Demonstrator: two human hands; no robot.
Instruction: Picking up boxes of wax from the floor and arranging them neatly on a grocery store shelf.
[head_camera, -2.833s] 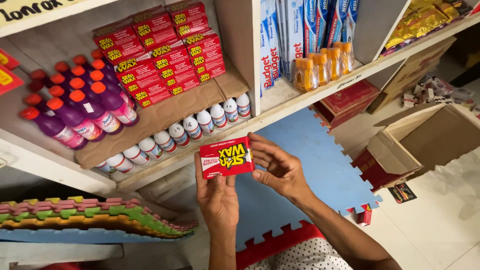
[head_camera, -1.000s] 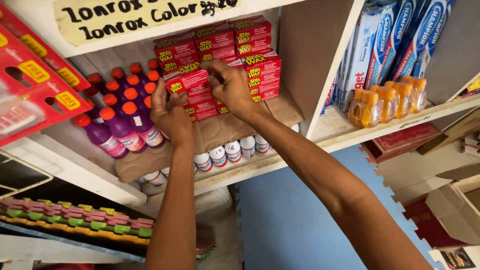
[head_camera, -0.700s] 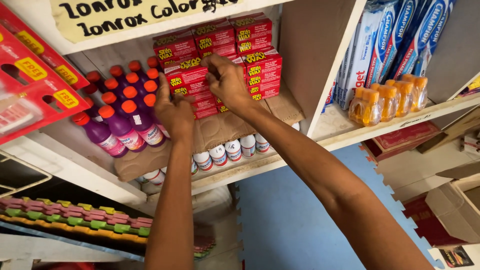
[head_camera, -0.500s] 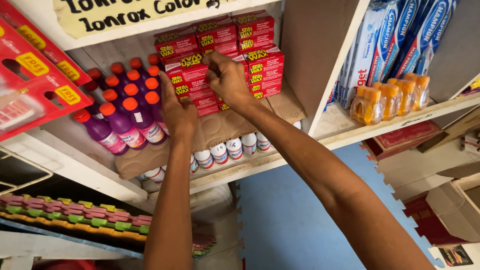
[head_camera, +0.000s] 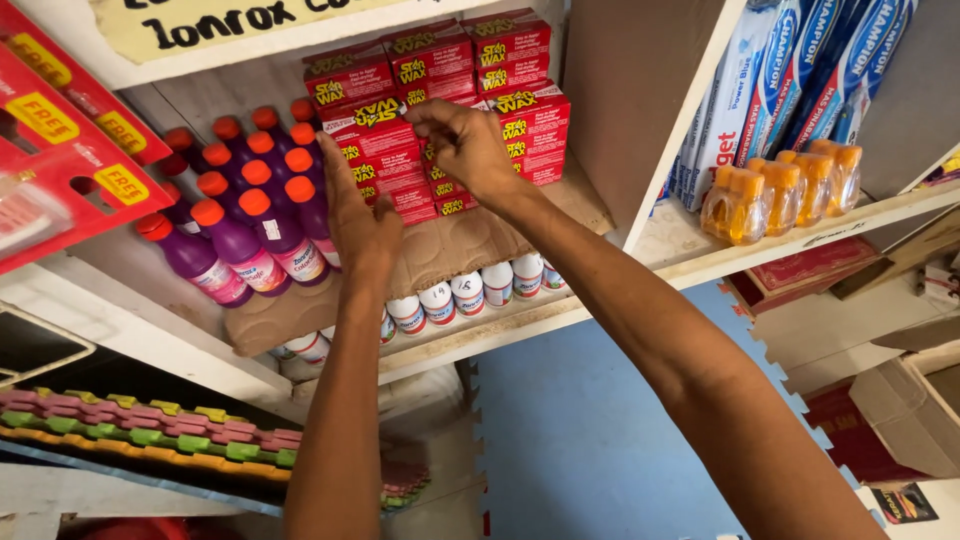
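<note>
The left hand (head_camera: 358, 222) was raised flat against the left side of a stack of red boxes (head_camera: 440, 110), fingers straight and together, palm pressing the box edges, gripping nothing. The right hand (head_camera: 462, 145) reached in from the right with its fingers curled over the front of one red box (head_camera: 372, 117), which lay tilted on the top of the lower pile; the fingertips pinched its right end. That box sat in the middle of the stack, just under the upper row of three boxes and touching the ones beneath it.

The stack stood on a sheet of cardboard (head_camera: 470, 245) on a white shelf (head_camera: 700, 262). Purple bottles (head_camera: 255, 225) with orange-red caps stood just left of the boxes, close to the left hand. Below the cardboard, a row of white bottles (head_camera: 470, 295) showed their tops. To the right, past an upright divider, were small orange bottles (head_camera: 775, 190) and blue-and-white packets (head_camera: 800, 60). Lower left lay coloured foam mats (head_camera: 150, 435), and a blue mat (head_camera: 590, 440) covered the floor.
</note>
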